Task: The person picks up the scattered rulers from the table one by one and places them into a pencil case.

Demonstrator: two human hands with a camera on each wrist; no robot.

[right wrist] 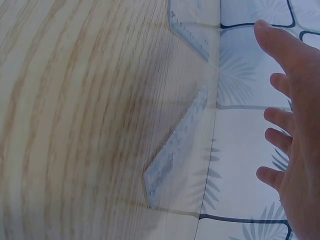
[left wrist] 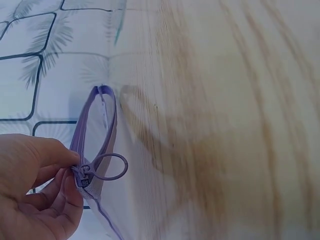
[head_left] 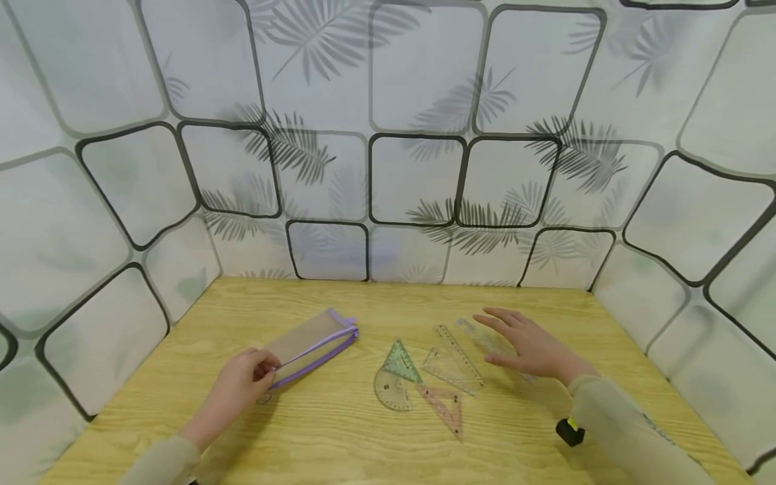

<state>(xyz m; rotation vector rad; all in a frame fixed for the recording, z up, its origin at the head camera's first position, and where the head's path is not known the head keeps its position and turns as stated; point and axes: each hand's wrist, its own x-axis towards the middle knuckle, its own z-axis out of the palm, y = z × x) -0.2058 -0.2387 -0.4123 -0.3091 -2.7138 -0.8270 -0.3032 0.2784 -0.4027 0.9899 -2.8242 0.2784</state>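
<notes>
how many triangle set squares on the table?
3, all mid-table: green triangle over the protractor, clear triangle beside it, pink triangle nearest the person. None seem hidden.

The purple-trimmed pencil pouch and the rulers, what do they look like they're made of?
The purple-trimmed pencil pouch looks like sheer mesh or translucent film with fabric zip tape; the table shows through it. The clear straight ruler seems to be transparent hard plastic, with wood grain visible beneath.

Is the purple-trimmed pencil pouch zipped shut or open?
Shut: on the pouch the zipper slider sits at the end pinched by the left hand.
</notes>
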